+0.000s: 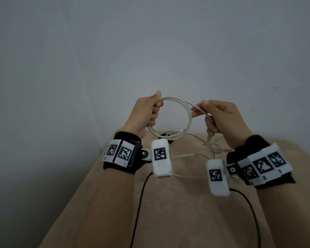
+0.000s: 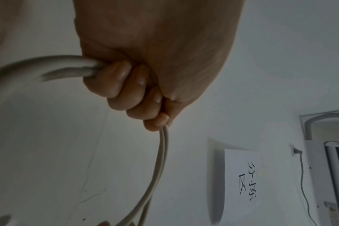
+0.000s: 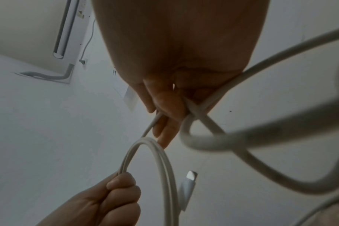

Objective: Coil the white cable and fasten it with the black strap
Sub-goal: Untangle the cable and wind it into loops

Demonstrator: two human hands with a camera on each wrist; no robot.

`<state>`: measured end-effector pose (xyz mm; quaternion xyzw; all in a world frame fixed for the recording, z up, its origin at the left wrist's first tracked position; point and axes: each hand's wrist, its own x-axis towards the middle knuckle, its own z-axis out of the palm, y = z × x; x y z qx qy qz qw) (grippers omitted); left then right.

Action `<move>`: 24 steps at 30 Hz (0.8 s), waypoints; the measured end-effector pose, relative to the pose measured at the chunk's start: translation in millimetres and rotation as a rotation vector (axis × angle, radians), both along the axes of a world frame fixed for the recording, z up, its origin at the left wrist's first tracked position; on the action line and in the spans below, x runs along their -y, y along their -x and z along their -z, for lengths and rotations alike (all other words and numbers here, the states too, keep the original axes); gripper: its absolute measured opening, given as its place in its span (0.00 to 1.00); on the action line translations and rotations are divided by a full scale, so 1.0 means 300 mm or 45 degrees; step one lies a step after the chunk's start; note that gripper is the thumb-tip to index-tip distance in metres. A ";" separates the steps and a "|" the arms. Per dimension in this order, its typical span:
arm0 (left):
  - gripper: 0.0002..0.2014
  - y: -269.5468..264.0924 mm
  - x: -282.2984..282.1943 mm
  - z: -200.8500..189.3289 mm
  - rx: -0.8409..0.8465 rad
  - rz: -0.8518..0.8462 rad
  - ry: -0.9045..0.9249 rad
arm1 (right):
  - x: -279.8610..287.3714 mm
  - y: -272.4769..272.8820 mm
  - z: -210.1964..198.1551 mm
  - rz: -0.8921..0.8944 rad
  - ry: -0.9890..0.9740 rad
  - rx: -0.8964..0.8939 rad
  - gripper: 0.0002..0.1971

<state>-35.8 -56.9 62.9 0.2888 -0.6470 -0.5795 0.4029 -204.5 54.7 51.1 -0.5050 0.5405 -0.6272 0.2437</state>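
Observation:
The white cable (image 1: 189,119) forms a round coil of about two loops, held in the air between both hands. My left hand (image 1: 156,108) grips the coil's left side in a fist (image 2: 130,91), with two strands (image 2: 162,152) running out below the fingers. My right hand (image 1: 204,111) pinches the cable at the coil's right side (image 3: 168,110). The rest of the cable trails down to a loose tangle (image 1: 213,147) on the table. A plug end (image 3: 188,183) hangs beside the coil. A dark object (image 1: 164,135), perhaps the black strap, lies mostly hidden behind my left wrist.
A beige cloth-covered table (image 1: 168,212) lies below the hands, with a grey wall (image 1: 150,51) close behind. Black wires (image 1: 140,203) run from the wrist cameras toward me. A paper sign (image 2: 242,175) and an air conditioner (image 2: 331,168) hang on the wall.

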 end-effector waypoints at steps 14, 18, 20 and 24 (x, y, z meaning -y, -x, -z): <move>0.20 0.014 -0.001 0.000 -0.232 0.053 -0.269 | 0.015 -0.037 0.013 -0.095 -0.115 -0.205 0.13; 0.20 0.017 0.003 0.001 -0.246 0.058 -0.307 | 0.018 -0.037 0.017 -0.103 -0.108 -0.243 0.13; 0.20 0.017 0.005 0.001 -0.231 0.072 -0.305 | 0.021 -0.037 0.021 -0.088 -0.086 -0.265 0.14; 0.19 0.005 0.009 0.006 -0.116 0.101 -0.237 | 0.024 -0.028 0.023 -0.066 -0.068 -0.284 0.15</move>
